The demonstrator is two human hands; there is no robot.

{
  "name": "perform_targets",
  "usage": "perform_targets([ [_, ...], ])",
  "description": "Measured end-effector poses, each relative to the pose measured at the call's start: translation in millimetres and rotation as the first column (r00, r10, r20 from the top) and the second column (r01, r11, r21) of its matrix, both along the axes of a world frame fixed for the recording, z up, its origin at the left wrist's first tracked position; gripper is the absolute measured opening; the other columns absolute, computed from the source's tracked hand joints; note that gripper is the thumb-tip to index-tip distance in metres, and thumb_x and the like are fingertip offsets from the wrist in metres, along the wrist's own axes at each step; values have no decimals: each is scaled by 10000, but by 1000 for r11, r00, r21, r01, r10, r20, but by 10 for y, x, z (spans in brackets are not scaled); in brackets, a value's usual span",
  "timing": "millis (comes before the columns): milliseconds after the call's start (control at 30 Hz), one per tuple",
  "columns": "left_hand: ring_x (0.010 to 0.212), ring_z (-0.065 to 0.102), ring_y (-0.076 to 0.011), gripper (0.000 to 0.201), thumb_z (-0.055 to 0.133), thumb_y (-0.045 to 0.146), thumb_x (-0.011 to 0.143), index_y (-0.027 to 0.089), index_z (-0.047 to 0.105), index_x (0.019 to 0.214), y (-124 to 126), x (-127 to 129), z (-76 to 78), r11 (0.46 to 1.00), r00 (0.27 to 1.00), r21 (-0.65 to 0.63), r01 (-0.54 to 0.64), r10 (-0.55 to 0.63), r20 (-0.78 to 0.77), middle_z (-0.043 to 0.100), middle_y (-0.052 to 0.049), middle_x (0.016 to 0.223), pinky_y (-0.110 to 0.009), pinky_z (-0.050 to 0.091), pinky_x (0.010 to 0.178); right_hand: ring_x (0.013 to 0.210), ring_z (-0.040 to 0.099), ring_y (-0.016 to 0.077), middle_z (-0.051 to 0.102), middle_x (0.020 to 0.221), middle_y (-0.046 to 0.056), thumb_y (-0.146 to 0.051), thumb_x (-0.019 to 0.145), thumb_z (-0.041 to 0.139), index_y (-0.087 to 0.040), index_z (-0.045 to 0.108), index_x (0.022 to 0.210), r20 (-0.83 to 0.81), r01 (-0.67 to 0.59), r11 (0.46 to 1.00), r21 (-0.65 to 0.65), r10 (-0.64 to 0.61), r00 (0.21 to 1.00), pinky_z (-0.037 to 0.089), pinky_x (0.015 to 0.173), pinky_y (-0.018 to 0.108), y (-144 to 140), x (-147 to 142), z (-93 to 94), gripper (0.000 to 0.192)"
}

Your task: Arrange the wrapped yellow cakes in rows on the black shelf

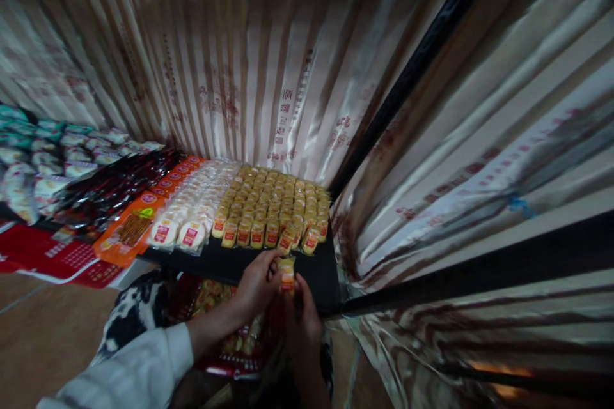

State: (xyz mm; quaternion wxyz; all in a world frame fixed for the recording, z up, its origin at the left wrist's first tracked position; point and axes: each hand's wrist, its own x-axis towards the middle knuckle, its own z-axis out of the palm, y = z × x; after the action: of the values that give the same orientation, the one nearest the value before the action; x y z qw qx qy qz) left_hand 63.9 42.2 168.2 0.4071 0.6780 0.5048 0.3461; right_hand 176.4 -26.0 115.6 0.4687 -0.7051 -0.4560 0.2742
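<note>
No words can be read here. The striped cloth (288,77) at 12 o'clock has red marks, too blurry. The snack packs (268,204) have red labels, too small.

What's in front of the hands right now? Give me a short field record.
left hand: grips the yellow snack packet from the left
right hand: holds the same packet from below
shelf: dark, with rows of yellow packets
beside them: white packets, then orange packs
backdrop: striped foil sheeting
</note>
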Motion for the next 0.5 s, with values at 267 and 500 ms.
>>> perform_targets([
  [267, 869, 533, -137, 266, 456, 134, 782, 196, 554, 1022, 242, 718, 125, 957, 979, 211, 201, -189, -72, 546, -32, 981, -253, 459, 805, 1223, 375, 302, 424, 1286, 232, -445, 843, 403, -49, 355, 1285, 352, 198, 912, 359, -328, 876, 325, 981, 483, 266, 262, 32, 596],
  [500, 851, 541, -181, 245, 388, 137, 824, 208, 579, 959, 490, 1066, -48, 919, 950, 276, 283, -228, -215, 556, -74, 961, -282, 469, 759, 1263, 333, 295, 366, 1354, 197, -409, 874, 344, -102, 463, 1208, 364, 197, 917, 346, -324, 873, 323, 988, 489, 430, 429, -4, 469],
])
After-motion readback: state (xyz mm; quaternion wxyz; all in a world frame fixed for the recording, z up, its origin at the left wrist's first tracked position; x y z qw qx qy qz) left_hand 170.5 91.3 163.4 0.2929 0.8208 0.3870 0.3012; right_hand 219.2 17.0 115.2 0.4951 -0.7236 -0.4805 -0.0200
